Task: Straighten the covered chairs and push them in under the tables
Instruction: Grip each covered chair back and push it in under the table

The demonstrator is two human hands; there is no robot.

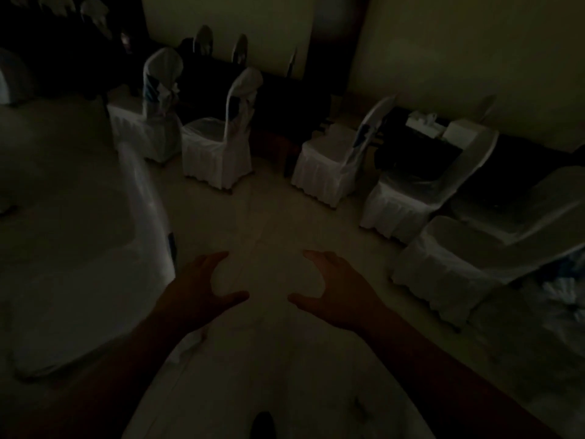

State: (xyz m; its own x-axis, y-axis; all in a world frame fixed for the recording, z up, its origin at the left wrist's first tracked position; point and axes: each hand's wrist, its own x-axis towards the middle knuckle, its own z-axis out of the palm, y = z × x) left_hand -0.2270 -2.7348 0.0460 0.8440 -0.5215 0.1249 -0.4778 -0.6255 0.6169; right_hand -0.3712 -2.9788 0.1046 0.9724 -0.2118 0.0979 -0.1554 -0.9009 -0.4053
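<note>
A: Lighting very low. Pale tiled floor (269, 217) fills the centre of view.

B: Walls?

A: Plain light wall (459, 58) along the back right; a dark gap (335, 42) splits it from the lighter panel (228, 23) further left.

B: Anything near the bottom edge?

A: One dark shape (264, 424) on the floor at bottom centre. Cannot identify it.

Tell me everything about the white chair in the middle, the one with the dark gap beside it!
The chair wears a loose white cloth cover that drapes from the rounded back down to a pleated skirt near the pale floor. Something dark, perhaps a sash, is tied around its back with cloth hanging behind; the dim light hides details. It stands upright, seat facing the camera, back toward a dark table, not pushed in. Another covered chair stands close on its left. No hands touch it.
</note>
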